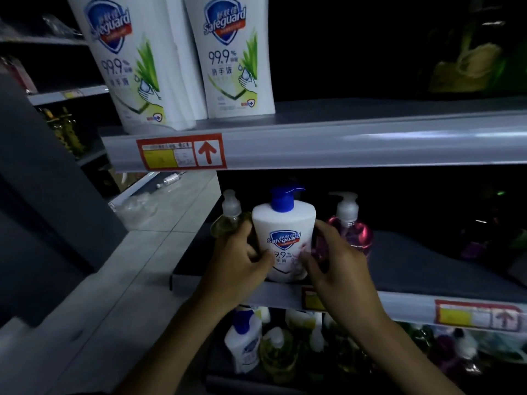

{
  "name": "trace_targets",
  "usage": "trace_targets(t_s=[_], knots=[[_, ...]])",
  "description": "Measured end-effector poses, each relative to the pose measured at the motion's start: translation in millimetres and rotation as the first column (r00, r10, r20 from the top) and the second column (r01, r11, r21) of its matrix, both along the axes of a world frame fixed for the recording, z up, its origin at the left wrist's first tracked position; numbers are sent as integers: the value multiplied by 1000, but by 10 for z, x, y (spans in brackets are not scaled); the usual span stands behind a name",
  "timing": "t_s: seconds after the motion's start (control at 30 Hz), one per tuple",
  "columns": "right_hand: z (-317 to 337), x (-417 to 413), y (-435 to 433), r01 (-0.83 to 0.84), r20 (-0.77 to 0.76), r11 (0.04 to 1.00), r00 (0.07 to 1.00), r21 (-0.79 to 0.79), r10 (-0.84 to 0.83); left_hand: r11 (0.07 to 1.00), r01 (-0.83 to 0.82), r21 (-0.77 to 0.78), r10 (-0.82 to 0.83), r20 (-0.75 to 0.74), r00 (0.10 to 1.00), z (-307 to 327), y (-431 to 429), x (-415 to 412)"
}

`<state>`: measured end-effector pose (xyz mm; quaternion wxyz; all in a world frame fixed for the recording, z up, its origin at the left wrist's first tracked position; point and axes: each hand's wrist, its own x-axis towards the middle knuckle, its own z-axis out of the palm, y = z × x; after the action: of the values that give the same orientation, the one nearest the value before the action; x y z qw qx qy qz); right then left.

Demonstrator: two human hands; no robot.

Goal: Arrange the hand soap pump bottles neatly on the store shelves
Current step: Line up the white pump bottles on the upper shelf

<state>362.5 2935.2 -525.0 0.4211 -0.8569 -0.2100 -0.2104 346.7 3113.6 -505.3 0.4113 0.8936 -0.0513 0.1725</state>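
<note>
We note the left hand (242, 262) curled about the left flank of the white Safeguard pump bottle (283, 238), fingers (263, 256) wrapped onto its front label; the right hand (339, 260) closes on the right flank, fingertips (306, 259) pressing the lower label, so both hands grip the bottle. It stands upright at the front edge of the middle shelf (427, 266), blue pump on top. A yellow-green pump bottle (229, 220) sits just beside it on the left, touching the left hand; a pink pump bottle (355, 232) stands just behind the right hand. To the right of that the shelf surface lies bare and dark. Two tall white Safeguard bottles (231, 58) stand on the upper shelf (342, 143). More bottles (271, 346) crowd the lower shelf, blurred.
</note>
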Motion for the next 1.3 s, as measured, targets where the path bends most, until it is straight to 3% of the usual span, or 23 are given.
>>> trace_targets(t_s=[0.23,0.33,0.4,0.53,0.7,0.77,0.83,0.9,0.97,1.03,1.1,1.3], knots=[[15,-46,-89,-15,31,989,999,-145,19,995,97,18,-93,-168,981,-113,173,-64],[-52,-23,-109,-51,-33,961,999,-270,43,995,92,35,-83,-210,974,-173,167,-67],[-95,-44,-88,-95,-88,964,993,-250,75,994,96,55,-84,-189,978,-158,140,-96],[-88,-156,-126,-111,-32,981,994,-161,108,990,134,48,-128,-103,986,27,36,-267],[134,-282,-207,-23,240,996,970,-81,41,982,189,22,-189,196,962,183,7,-414],[289,-369,-197,-3,321,1000,947,17,-3,982,147,122,-185,402,897,328,-38,-434],[426,-422,-211,10,273,991,961,133,-47,978,95,184,-186,576,796,515,-96,-440],[584,-416,-185,22,108,975,993,221,-47,982,75,171,-174,690,703,793,-154,-441],[833,-364,-190,51,201,976,975,210,-94,988,89,129,-157,774,613,1092,-199,-432],[1238,-376,-141,116,437,973,878,200,-194,992,104,66,-115,804,583,1350,-222,-402],[1595,-359,-34,92,536,980,826,178,-174,994,103,-23,-46,784,619,1552,-225,-356],[2075,-31,196,-26,494,999,869,21,12,991,-71,-116,134,731,670,1717,-147,-137]])
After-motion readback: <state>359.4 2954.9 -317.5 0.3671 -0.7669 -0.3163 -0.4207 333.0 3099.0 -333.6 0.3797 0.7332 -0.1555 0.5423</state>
